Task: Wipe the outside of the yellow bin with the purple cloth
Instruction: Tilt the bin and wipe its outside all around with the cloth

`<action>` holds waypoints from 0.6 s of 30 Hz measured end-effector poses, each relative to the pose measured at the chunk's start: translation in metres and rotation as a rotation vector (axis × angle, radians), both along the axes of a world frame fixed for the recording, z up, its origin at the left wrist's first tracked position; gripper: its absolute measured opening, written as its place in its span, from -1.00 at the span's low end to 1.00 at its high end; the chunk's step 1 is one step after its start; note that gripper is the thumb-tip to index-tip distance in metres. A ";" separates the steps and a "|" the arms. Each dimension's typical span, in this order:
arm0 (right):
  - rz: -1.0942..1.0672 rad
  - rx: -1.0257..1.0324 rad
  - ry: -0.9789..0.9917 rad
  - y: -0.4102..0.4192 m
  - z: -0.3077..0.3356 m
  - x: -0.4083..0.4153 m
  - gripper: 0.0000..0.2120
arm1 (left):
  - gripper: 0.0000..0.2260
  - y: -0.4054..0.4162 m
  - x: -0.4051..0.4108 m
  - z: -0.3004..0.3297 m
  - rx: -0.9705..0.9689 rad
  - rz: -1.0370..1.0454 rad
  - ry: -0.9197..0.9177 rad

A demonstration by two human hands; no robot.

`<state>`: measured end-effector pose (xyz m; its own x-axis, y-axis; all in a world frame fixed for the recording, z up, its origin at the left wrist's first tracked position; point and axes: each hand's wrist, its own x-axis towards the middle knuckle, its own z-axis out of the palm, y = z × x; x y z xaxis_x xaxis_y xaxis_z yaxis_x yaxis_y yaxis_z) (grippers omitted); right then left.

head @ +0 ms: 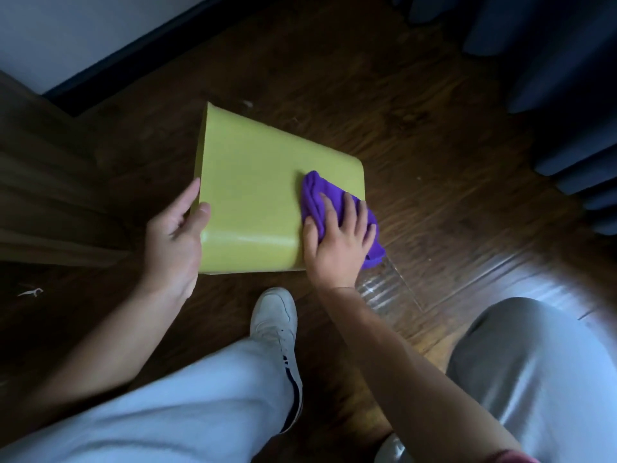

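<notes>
The yellow bin lies tipped on its side on the dark wooden floor, one broad outer wall facing up. My left hand grips its left edge near the rim, thumb on top. My right hand presses a crumpled purple cloth flat against the bin's right side, near the rounded corner. Part of the cloth hangs off the bin's edge under my palm. The bin's inside is hidden.
My white shoe and light trouser legs are just below the bin. A wooden furniture panel stands to the left, a dark skirting board behind, and dark blue fabric folds at the right. A small white scrap lies on the floor.
</notes>
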<state>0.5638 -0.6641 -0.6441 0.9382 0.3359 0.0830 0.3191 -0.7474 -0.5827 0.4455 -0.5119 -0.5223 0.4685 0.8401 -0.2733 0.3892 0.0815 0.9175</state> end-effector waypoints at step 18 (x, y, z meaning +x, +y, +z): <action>-0.144 -0.094 0.269 -0.063 0.002 0.088 -0.52 | -0.42 -0.001 0.002 0.017 0.080 -0.250 0.038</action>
